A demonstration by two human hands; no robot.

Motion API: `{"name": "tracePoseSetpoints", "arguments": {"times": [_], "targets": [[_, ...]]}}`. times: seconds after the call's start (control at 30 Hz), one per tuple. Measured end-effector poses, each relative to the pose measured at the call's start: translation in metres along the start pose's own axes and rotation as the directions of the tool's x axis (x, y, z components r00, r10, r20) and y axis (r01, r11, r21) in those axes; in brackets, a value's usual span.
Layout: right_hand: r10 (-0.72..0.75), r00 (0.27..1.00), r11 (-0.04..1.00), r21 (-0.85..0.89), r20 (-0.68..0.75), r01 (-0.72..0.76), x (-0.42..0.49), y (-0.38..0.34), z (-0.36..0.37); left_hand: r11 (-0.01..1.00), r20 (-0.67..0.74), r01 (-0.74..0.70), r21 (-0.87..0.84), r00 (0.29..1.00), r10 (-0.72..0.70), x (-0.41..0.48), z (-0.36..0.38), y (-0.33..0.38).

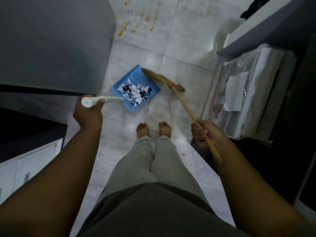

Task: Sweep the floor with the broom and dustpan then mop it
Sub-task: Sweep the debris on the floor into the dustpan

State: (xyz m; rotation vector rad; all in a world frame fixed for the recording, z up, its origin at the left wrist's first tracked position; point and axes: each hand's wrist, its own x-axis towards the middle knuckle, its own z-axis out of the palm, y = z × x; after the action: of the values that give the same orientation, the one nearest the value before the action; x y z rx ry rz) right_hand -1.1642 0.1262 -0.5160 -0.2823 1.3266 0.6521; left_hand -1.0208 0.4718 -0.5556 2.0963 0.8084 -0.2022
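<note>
A blue dustpan (136, 75) rests on the pale tiled floor (184, 48) ahead of my bare feet, holding several black and white paper scraps (135, 92). My left hand (88, 112) grips the top of its white handle (95, 100). My right hand (203, 134) grips the wooden broom stick (183, 104). The broom's straw head (159, 77) lies at the dustpan's open right edge and looks blurred.
Orange stains (136, 21) spatter the tiles farther ahead. A grey cabinet wall (51, 40) rises on the left, with a dark counter and white drawers below it. On the right stand a grey ledge and plastic-wrapped items (244, 86). The floor strip is narrow.
</note>
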Motion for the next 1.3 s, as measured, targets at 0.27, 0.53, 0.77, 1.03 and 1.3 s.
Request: {"name": "tracePoseSetpoints", "arguments": {"times": [0.27,0.53,0.77,1.03,1.3], "targets": [[-0.102,0.994,0.991,-0.086,-0.029,0.099,-0.094,-0.003,0.0,0.997,0.014,0.032,-0.071,0.999,-0.031,0.01,-0.008,0.062],[-0.266,0.964,0.964,0.002,0.008,0.266,-0.13,-0.054,0.038,0.991,0.025,-0.108,-0.079,0.994,0.11,0.011,-0.008,0.145],[-0.423,0.901,0.905,-0.083,-0.099,0.416,-0.159,-0.147,0.084,0.976,0.069,-0.085,-0.198,0.993,0.101,0.023,0.019,0.226],[-0.579,0.811,0.789,-0.195,0.085,0.583,-0.222,-0.272,0.141,0.968,0.015,-0.135,-0.21,0.99,0.141,0.023,0.059,0.322],[-0.878,0.398,0.369,-0.153,0.266,0.917,-0.278,-0.351,0.17,0.972,0.029,-0.142,-0.187,0.988,0.15,0.04,0.1,0.386]]}}
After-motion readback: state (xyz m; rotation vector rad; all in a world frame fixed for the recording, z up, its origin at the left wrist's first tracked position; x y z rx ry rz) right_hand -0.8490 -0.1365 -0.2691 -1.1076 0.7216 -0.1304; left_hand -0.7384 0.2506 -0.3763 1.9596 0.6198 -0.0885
